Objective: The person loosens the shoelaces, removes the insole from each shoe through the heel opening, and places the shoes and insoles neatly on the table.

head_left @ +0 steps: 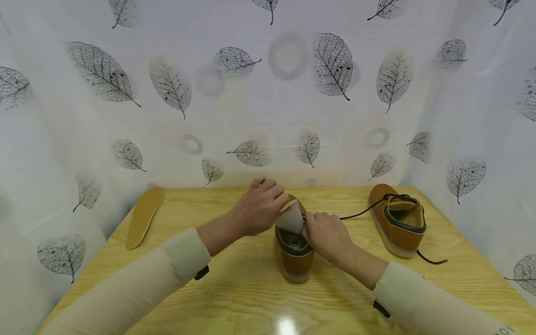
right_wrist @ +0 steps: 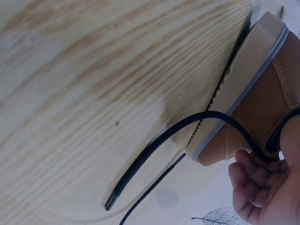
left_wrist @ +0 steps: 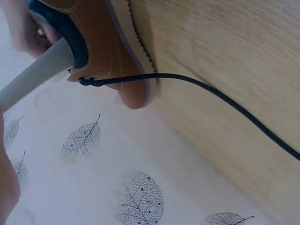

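A brown shoe point(head_left: 296, 260) with a dark collar stands in the middle of the table, its heel toward me. Out of its opening rises an insole point(head_left: 291, 219), pale side facing me, partly inside the shoe. My left hand point(head_left: 261, 207) grips the insole's upper end; in the left wrist view the insole point(left_wrist: 37, 72) slants between hand and shoe. On the right side of the opening, my right hand point(head_left: 328, 236) holds the shoe's edge with curled fingers. A black lace point(right_wrist: 159, 140) hangs from the shoe beside this hand. The insole's lower end is hidden inside.
A second brown shoe point(head_left: 391, 223) stands at the right with loose black laces. Another insole point(head_left: 144, 217), tan, lies at the far left of the wooden table point(head_left: 234, 298). A leaf-patterned white curtain point(head_left: 259, 111) hangs behind the table and along both sides.
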Demonstrator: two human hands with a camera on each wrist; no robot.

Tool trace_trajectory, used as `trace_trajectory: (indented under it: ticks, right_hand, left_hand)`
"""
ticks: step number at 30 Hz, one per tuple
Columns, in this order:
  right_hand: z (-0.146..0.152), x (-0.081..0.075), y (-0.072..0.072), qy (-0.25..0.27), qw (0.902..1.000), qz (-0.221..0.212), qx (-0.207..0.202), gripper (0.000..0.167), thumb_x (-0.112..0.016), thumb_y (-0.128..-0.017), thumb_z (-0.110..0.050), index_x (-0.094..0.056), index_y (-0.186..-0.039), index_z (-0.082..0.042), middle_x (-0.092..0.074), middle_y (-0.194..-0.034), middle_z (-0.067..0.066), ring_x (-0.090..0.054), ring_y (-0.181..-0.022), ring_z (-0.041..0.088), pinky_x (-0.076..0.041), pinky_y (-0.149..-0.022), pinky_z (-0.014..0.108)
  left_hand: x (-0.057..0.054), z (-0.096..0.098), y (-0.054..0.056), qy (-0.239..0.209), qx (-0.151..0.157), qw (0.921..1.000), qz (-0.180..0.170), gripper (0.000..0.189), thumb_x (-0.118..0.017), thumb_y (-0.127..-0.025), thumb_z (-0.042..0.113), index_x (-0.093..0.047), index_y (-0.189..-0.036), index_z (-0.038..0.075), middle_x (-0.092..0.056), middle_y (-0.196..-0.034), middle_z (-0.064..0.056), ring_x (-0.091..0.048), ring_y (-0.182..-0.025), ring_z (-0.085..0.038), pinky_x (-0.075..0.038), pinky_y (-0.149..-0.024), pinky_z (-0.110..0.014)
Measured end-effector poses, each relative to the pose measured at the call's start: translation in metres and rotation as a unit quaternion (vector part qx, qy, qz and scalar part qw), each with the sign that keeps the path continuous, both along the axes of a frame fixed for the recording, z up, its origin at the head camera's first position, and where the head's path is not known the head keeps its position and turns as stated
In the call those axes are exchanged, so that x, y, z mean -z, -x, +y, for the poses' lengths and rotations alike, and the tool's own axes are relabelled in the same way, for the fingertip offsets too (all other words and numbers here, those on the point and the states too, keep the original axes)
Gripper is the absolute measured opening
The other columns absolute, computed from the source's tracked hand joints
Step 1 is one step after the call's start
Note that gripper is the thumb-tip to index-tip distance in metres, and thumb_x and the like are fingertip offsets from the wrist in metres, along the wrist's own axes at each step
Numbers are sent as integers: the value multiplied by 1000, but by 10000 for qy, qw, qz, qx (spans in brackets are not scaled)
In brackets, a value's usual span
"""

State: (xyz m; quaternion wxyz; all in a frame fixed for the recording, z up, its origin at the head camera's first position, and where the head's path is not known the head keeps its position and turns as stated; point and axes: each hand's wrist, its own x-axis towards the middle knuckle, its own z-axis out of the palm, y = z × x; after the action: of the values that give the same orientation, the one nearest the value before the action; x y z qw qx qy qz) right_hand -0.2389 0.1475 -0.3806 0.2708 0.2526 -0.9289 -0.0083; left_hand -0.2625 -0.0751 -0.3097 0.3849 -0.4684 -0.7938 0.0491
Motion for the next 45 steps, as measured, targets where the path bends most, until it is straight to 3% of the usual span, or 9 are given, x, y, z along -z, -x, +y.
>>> trace_trajectory:
  ticks: [9, 12, 16, 20, 23, 29, 39, 45]
  right_hand:
    - [0, 1, 1, 8, 9998, -190, 50, 27, -66, -90, -19, -52, -69, -9, -48, -56, 1, -47, -48, 19, -38, -45, 35]
    - [0, 1, 0, 29, 9998, -188, 41, 25, -65, -90, -19, -53, -71, -9, -49, -57, 1, -48, -49, 19, -39, -46, 36]
    - [-1, 1, -1, 9, 10000, -83, -44, 24, -64, -90, -17, -52, -71, -9, -48, -56, 1, -47, -48, 18, -38, -45, 35]
    - [-2, 1, -3, -166, 9998, -72, 2, 27, -63, -90, -16, -49, -68, -10, -43, -54, 0, -42, -46, 17, -36, -45, 33]
    - [-1, 1, -4, -226, 9996, -131, 131, 26, -64, -90, -16, -49, -69, -10, -42, -54, 0, -43, -47, 18, -38, -46, 34]
    - [-1, 2, -2, -192, 9997, -141, 112, 25, -62, -90, -15, -50, -69, -10, -42, -53, 0, -42, -46, 17, -40, -46, 35]
    - [0, -5, 2, -358, 9993, -45, -9, 34, -60, -89, -14, -41, -61, -14, -31, -50, -4, -24, -43, 9, -20, -41, 25]
    - [5, -13, 6, -310, 9995, -37, -104, 33, -59, -90, -14, -41, -62, -14, -32, -50, -3, -26, -41, 10, -24, -39, 26]
  left_hand:
    - [-21, -2, 3, -342, 73, 9991, 235, 18, -60, -99, 29, -66, -92, 13, -58, -88, -3, -45, -85, -23, -32, -87, -44]
    - [-34, -6, 4, -484, 0, 9986, 196, 21, -58, -100, 30, -66, -92, 12, -59, -88, -3, -46, -86, -24, -32, -88, -44]
    - [-73, -20, 8, -1151, -145, 9931, 141, 27, -51, -102, 27, -61, -87, 7, -56, -83, -7, -45, -85, -26, -32, -88, -46]
    - [-118, -42, 11, -2026, -153, 9781, 442, 30, -49, -103, 23, -57, -85, 1, -52, -81, -13, -43, -86, -33, -28, -88, -51]
    - [-133, -55, 10, -2225, -193, 9726, 649, 30, -49, -103, 23, -58, -87, -1, -52, -84, -15, -43, -90, -36, -26, -88, -52]
    - [-129, -73, 8, -2289, -468, 9706, 573, 31, -47, -104, 22, -58, -88, -2, -52, -85, -17, -42, -88, -36, -25, -88, -52]
    - [-115, -95, 13, -2009, -661, 9759, 543, 46, -34, -109, 32, -58, -88, -1, -51, -84, -16, -41, -85, -36, -24, -87, -52]
    - [-107, -113, 14, -1842, -808, 9783, 496, 48, -33, -109, 35, -57, -85, 0, -51, -82, -15, -41, -84, -37, -25, -87, -53]
